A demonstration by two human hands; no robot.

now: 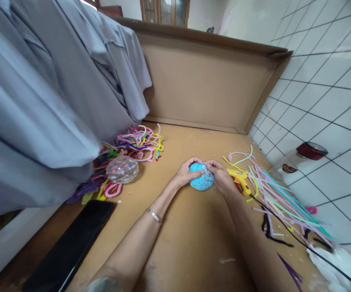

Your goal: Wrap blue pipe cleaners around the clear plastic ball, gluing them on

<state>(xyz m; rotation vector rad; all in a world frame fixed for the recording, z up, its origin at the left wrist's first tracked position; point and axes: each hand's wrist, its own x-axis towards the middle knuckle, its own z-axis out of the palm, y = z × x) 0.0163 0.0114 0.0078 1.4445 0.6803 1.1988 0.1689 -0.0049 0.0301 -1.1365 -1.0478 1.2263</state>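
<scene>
A round blue ball (200, 182), wrapped in fuzzy strands, is between my two hands over the brown table. My left hand (188, 172) grips its left side, thumb across the front. At the upper right of the ball, the fingers of my right hand (219, 173) are pressed together against a greyish patch; whether they pinch a strand is too small to tell. A yellow glue gun (238, 181) lies just right of my right hand, with its black cord running to the lower right.
Colourful pipe cleaners (139, 142) and a clear faceted bowl (122, 169) are at the left, above a black phone (72, 243). Pastel pipe cleaners (272, 190) and a red-lidded jar (300, 160) stand right. Grey cloth (56, 89) hangs left; a cardboard panel (202, 81) rises behind.
</scene>
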